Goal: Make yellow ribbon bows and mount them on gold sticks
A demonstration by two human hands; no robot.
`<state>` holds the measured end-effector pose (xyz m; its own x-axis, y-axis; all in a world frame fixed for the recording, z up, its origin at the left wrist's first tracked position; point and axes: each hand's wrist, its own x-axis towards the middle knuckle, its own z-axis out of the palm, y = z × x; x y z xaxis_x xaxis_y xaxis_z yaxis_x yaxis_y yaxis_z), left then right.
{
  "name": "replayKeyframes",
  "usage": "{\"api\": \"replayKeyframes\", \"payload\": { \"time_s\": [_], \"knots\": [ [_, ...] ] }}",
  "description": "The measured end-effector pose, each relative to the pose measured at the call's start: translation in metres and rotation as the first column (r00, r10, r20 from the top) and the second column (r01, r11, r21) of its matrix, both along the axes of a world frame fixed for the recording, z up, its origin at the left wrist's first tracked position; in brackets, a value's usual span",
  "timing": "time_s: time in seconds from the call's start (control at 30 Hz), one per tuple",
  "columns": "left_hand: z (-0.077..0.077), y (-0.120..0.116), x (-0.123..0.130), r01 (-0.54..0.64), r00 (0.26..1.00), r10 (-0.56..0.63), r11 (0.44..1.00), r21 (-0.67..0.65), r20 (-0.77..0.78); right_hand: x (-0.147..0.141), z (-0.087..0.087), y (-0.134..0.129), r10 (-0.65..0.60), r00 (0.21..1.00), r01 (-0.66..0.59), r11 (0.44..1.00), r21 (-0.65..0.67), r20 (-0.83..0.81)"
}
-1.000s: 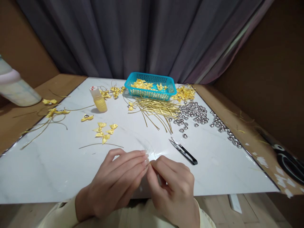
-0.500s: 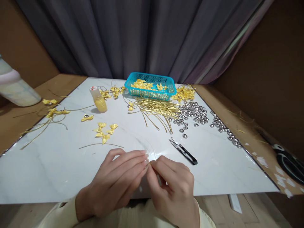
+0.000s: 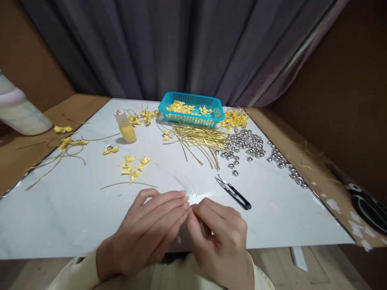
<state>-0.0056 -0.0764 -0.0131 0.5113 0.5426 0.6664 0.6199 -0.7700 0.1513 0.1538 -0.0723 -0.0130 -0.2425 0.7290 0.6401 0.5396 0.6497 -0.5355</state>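
Near the table's front edge, my left hand (image 3: 151, 229) and my right hand (image 3: 220, 237) meet at the fingertips. My right thumb and forefinger pinch the end of a thin gold cord (image 3: 193, 191), of which a short length shows above them. The left fingers are pressed together, and what lies behind them is hidden. A black thread snipper (image 3: 234, 193) lies just beyond my right hand. Yellow ribbon bows (image 3: 133, 175) and a single cut cord (image 3: 128, 184) lie beyond my left hand.
At the back stands a blue basket (image 3: 192, 121) of bows, before it a bundle of gold cords (image 3: 202, 137). Silver beads (image 3: 246, 141) spread rightward. A glue bottle (image 3: 125, 127) stands left of centre. Black scissors (image 3: 367, 207) lie far right, a large bottle (image 3: 22, 108) far left.
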Motion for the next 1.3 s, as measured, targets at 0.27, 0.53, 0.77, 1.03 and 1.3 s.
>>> {"api": "replayKeyframes", "payload": {
  "time_s": [0.27,0.53,0.77,1.03,1.3],
  "knots": [
    [-0.004,0.002,0.002,-0.042,0.999,0.042,0.998,0.040,-0.002,0.001,-0.001,0.001,0.018,1.000,-0.019,0.998,-0.057,-0.022],
    [-0.011,0.003,0.006,-0.039,0.995,0.034,0.998,0.042,0.097,0.002,-0.006,0.005,0.041,0.999,-0.042,0.998,-0.044,-0.029],
    [-0.012,0.004,0.005,-0.073,0.964,0.073,0.997,-0.010,0.255,0.005,-0.003,0.007,0.072,0.994,-0.082,0.989,-0.127,-0.087],
    [-0.015,0.006,0.003,-0.147,0.902,0.187,0.981,-0.130,0.388,0.017,-0.002,0.013,0.057,0.979,-0.109,0.957,-0.268,-0.193],
    [-0.015,0.007,0.005,-0.135,0.920,0.169,0.984,-0.120,0.355,0.021,0.001,0.017,0.026,0.986,-0.071,0.959,-0.275,-0.163]
  ]
}}
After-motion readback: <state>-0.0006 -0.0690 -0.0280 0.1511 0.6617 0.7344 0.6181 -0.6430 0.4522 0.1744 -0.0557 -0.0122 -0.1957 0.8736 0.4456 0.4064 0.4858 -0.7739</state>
